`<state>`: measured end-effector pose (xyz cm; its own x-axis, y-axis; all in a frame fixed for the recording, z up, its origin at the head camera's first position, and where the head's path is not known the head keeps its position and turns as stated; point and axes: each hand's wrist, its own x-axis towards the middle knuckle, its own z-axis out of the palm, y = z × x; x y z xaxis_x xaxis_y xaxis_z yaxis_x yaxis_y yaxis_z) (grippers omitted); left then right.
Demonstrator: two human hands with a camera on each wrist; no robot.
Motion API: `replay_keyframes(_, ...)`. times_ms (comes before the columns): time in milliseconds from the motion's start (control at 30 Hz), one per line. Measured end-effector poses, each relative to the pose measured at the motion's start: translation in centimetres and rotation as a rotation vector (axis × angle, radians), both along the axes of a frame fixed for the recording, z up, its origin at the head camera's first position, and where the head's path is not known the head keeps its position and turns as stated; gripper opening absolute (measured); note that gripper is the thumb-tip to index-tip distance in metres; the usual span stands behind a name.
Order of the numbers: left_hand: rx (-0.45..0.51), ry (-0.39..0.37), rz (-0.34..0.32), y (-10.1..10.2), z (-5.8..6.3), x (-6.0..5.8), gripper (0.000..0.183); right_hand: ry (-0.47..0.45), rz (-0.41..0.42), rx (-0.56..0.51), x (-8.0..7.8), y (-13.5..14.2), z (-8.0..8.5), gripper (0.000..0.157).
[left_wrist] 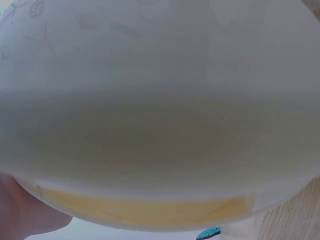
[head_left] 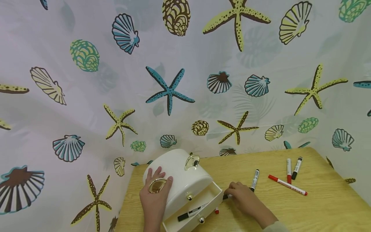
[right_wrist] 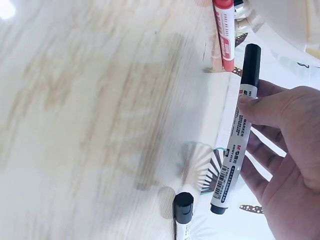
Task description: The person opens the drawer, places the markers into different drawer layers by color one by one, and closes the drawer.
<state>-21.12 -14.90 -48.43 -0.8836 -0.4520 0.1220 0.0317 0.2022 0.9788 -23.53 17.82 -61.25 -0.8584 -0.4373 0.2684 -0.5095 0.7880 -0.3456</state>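
My left hand (head_left: 155, 196) rests on the curved top of a white drawer box (head_left: 176, 174), fingers and thumb spread on either side of a gold oval loop (head_left: 157, 186). One drawer (head_left: 203, 211) is pulled out, and a black-capped marker (head_left: 192, 212) lies inside it. Beside that drawer, my right hand (head_left: 244, 198) pinches a white marker with a black cap (right_wrist: 235, 145) between thumb and fingers, over the table. In the left wrist view the box's white surface (left_wrist: 160, 125) fills most of the picture, with part of my left hand (left_wrist: 30, 210) at lower left.
On the wooden table (head_left: 327, 199) at right lie a red marker (head_left: 288, 185), a red-capped marker (head_left: 289, 170) and a black-capped marker (head_left: 297, 168). Another marker (head_left: 255, 180) lies just beyond my right hand. A red one (right_wrist: 226, 35) lies by the drawer. A shell-print curtain (head_left: 185, 80) hangs behind.
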Motion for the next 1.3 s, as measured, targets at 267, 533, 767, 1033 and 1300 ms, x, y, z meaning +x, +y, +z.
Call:
replay_keyframes(267, -0.003, -0.007, 0.0, -0.1, 0.1, 0.0, 0.042, 0.016, -0.009, -0.004, 0.4, 0.2, 0.2, 0.02)
replay_keyframes(533, 0.018, 0.008, -0.001, -0.1, 0.0, 0.1, 0.041, 0.1, -0.023, -0.004, 0.8, 0.2, 1.7, 0.024)
replay_keyframes(767, 0.017, -0.015, -0.012, -0.2, 0.0, 0.1, 0.042, 0.136, -0.03, -0.002, 1.0, 0.3, 2.7, 0.024)
replay_keyframes(1033, 0.014, -0.023, -0.015, -0.2, 0.0, 0.2, 0.042, 0.195, -0.027, -0.037, 1.1, 0.5, 3.6, 0.022)
replay_keyframes(1300, 0.013, -0.042, -0.023, -0.3, 0.0, 0.2, 0.043, 0.196, -0.041, -0.019, 1.3, 0.4, 4.9, 0.019)
